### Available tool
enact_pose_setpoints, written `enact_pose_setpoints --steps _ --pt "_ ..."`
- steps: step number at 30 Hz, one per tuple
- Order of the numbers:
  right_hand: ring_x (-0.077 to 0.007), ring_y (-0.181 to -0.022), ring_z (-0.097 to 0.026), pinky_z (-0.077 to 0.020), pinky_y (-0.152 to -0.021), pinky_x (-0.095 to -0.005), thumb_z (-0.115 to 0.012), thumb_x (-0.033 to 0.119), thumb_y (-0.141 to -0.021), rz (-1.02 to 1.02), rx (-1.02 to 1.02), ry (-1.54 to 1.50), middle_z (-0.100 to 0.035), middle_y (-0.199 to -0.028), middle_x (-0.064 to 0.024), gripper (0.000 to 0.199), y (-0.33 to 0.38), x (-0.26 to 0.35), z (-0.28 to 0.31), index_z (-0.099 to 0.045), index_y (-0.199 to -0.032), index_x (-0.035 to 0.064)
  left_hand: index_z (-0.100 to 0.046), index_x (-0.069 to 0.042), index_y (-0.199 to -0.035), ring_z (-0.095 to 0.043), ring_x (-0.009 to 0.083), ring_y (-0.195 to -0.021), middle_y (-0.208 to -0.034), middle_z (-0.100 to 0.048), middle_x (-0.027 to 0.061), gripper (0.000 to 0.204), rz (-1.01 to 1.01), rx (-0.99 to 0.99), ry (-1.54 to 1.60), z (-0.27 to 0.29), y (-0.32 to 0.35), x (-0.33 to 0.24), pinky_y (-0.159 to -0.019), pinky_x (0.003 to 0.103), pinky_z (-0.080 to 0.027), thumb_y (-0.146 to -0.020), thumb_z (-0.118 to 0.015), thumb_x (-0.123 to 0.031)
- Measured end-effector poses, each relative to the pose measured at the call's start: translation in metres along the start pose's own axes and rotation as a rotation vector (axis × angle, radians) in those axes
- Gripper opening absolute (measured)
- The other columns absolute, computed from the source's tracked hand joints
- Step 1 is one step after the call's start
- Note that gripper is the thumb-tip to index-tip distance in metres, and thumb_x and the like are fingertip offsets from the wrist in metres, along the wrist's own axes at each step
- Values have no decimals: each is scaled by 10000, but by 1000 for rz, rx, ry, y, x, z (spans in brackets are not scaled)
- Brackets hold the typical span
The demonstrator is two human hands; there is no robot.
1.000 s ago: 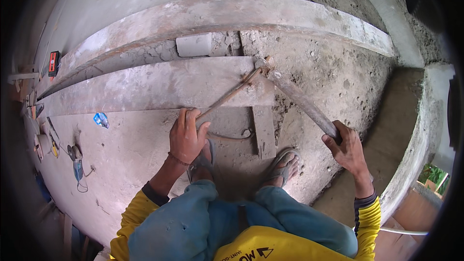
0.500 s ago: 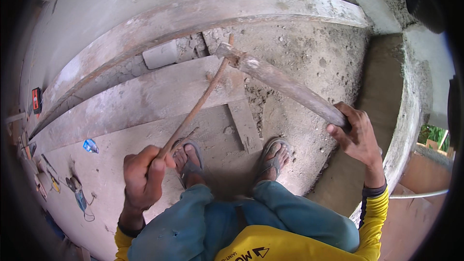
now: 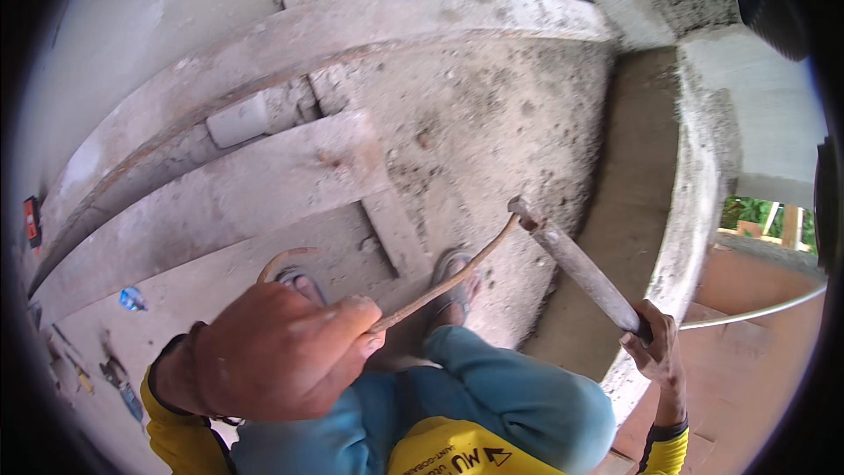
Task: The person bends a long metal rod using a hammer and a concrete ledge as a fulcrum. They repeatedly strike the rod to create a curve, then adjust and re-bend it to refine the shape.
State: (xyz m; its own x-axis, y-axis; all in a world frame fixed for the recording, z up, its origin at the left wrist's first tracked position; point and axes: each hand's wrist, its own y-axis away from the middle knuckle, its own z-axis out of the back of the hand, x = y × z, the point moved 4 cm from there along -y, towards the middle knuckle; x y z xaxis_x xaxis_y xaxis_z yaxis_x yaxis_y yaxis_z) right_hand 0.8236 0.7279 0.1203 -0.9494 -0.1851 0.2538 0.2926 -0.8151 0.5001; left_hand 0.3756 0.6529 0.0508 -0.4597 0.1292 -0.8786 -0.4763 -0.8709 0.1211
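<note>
My left hand [image 3: 277,352], close to the camera, is closed round a thin rusty metal rod [image 3: 444,288]. One part of the rod curves out behind the fist, over my left foot; the other stretches right to the notched end of a grey pipe-like bar [image 3: 585,273]. The rod's tip meets that notch; how deep it sits cannot be made out. My right hand [image 3: 658,343] is wrapped round the bar's lower end, at the right. The bar slants down toward my right hand, above the ground.
Two long planks [image 3: 264,180] lie across the dusty ground, with a short crosspiece [image 3: 396,229] near my sandalled feet [image 3: 453,286]. A concrete ledge [image 3: 694,193] runs along the right. At left lie a crushed plastic bottle [image 3: 133,298] and a red-and-black tool [image 3: 32,222].
Both hands have brought the rod and bar lower and to the right. My left hand has risen toward the camera and turned, and the view has shifted right.
</note>
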Motion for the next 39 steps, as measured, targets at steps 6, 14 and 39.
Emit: enact_pose_setpoints --steps 6,14,39 --pt "-89 -588 -463 -393 -559 -278 -803 395 -901 207 -24 -639 -531 -688 18 414 -57 -1 -113 -614 -1003 41 -654 -10 -957 -599 194 -493 -745 -672 71 175 341 -114 96 48 78 -24 -487 299 -471 -1012 -558 -146" --pt "-159 -721 -559 -470 -662 -339 -769 271 -951 -2 -218 -664 -594 -811 -62 409 -137 9 -206 -595 -1173 -25 -582 -6 -875 -392 97 -469 -575 -480 -9 473 762 -573 96 12 170 1 -486 266 -293 -1068 -537 -436" --pt "-283 -1001 -625 -545 -764 -441 -672 218 -855 1108 -204 627 -598 -1105 -94 428 -201 268 -320 -675 -1263 88 -626 -2 -851 -352 34 -510 -560 -432 -50 583 679 -879 -28 0 209 -15 -505 257 -262 -1057 -515 -537"
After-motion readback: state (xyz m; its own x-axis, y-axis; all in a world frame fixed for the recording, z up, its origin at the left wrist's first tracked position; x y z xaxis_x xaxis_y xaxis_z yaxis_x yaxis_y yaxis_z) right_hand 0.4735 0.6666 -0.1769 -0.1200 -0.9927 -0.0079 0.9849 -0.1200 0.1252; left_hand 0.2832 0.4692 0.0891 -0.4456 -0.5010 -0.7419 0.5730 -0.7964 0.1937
